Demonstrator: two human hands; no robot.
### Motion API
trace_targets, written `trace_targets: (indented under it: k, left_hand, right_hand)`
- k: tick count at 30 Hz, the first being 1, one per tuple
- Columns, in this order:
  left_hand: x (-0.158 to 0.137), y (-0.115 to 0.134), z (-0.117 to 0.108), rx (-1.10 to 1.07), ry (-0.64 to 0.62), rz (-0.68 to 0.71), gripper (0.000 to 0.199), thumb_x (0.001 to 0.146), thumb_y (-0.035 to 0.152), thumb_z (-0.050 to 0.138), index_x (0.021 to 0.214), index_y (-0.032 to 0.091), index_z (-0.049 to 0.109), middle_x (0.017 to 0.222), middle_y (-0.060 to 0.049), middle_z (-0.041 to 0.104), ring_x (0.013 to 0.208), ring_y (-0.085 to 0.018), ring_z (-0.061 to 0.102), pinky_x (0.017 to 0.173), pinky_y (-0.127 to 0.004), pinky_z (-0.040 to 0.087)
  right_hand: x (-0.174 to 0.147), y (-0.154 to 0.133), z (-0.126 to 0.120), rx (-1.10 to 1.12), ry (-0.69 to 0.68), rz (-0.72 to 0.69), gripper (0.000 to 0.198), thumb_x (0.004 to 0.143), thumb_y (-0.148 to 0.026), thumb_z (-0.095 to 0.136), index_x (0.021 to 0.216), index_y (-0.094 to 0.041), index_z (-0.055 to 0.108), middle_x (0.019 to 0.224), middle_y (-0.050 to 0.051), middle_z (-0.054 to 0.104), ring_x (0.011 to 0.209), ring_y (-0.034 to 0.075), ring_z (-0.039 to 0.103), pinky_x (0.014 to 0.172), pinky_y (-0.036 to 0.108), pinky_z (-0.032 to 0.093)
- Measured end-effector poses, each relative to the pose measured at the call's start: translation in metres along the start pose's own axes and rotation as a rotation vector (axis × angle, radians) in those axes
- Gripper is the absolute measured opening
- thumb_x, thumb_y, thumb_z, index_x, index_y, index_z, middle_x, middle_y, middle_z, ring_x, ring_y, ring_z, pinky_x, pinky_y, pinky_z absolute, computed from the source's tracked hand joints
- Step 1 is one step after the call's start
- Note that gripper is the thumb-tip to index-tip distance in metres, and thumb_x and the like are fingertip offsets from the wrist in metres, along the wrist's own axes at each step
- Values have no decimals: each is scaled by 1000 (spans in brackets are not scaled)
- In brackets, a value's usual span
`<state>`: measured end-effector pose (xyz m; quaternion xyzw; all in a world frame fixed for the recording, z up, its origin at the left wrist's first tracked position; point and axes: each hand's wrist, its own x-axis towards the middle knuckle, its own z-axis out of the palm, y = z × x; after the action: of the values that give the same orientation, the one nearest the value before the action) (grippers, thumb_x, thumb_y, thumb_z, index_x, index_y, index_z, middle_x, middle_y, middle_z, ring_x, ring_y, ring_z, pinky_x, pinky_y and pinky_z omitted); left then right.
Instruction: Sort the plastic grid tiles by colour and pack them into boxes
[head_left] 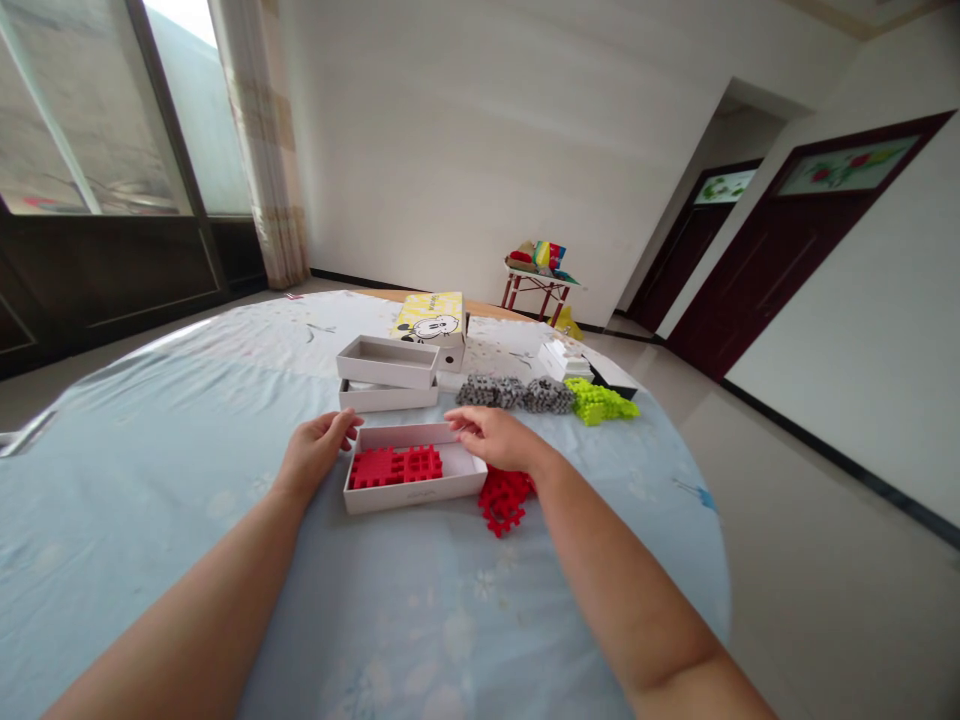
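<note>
An open white box (420, 490) stands in front of me with red interlocking plastic pieces (396, 466) laid flat in its left part. My left hand (322, 448) is at the box's left back corner, thumb and fingers loosely apart; whether it touches the wall I cannot tell. Over the back right corner reaches my right hand (491, 436), its fingers apart and nothing visible in them. More red pieces (502, 500) lie in a heap on the cloth against the box's right side, partly hidden under my right wrist.
Behind are two stacked white trays (388, 362), a yellow-and-white cartoon box (431, 318), grey pieces (514, 393), lime green pieces (600, 400) and white pieces (564, 360) near a black tray (613, 380). A pale blue cloth (187, 470) covers the round table. Beyond stands a small loaded table (536, 275).
</note>
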<state>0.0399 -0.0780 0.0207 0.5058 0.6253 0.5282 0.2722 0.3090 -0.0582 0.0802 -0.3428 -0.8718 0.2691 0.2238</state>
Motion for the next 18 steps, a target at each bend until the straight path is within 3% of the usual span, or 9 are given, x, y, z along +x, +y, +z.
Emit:
trace_targets:
  k: [3, 6, 9, 14, 18]
  left_hand:
    - [0, 1, 0, -5, 9, -22, 38, 70, 50, 49, 72, 15, 66, 55, 0, 57, 51, -13, 51, 55, -25, 43]
    - [0, 0, -1, -12, 17, -47, 39, 71, 50, 49, 72, 15, 65, 57, -1, 59, 52, -13, 51, 55, -24, 42]
    - [0, -1, -3, -44, 21, -56, 41, 70, 51, 49, 74, 14, 65, 60, -2, 60, 52, -13, 52, 52, -24, 41]
    - [2, -4, -4, -40, 26, -69, 43, 69, 54, 50, 75, 14, 66, 61, -2, 61, 55, -14, 53, 54, -25, 41]
    - [5, -9, -3, 14, 6, -61, 42, 70, 53, 49, 76, 16, 66, 60, -1, 60, 57, -15, 53, 59, -25, 42]
  right_hand:
    - [-21, 8, -18, 13, 152, 82, 37, 78, -18, 51, 115, -17, 55, 101, 6, 64, 86, 13, 60, 77, 26, 46]
    - [-44, 15, -32, -50, 182, 152, 35, 75, -28, 58, 108, -18, 58, 99, 6, 63, 88, 16, 59, 80, 30, 45]
    - [-57, 21, -37, -178, 63, 173, 49, 65, -41, 69, 110, -22, 59, 113, 7, 58, 108, 23, 49, 94, 38, 36]
    - [-56, 30, -22, -287, -117, 198, 89, 50, -53, 75, 129, -28, 43, 140, 9, 32, 131, 31, 20, 105, 47, 16]
    - [-51, 34, -9, -345, -204, 188, 88, 45, -60, 73, 124, -27, 48, 136, 10, 38, 129, 34, 22, 104, 47, 14]
